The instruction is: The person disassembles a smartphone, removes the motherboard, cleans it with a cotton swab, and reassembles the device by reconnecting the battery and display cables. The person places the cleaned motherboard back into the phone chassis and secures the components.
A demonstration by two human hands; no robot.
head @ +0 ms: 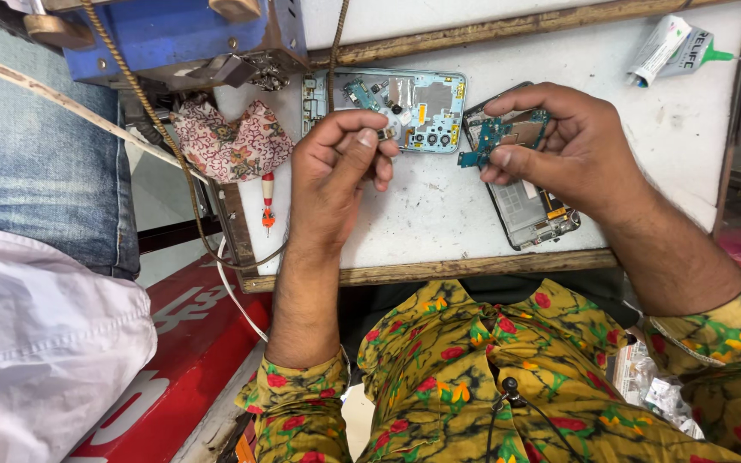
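Your right hand (559, 146) pinches a small teal circuit board (497, 137) between thumb and forefinger, above the dark opened phone (529, 210) on the bench (439, 214); its long axis runs from 8 to 2 o'clock; your left hand (340, 167), at 9 o'clock of it, grips a tiny part by the pale blue phone frame (418, 107).

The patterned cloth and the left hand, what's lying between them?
In the head view, a small screwdriver with an orange-and-white handle lies on the white work board between the patterned cloth and the left hand.
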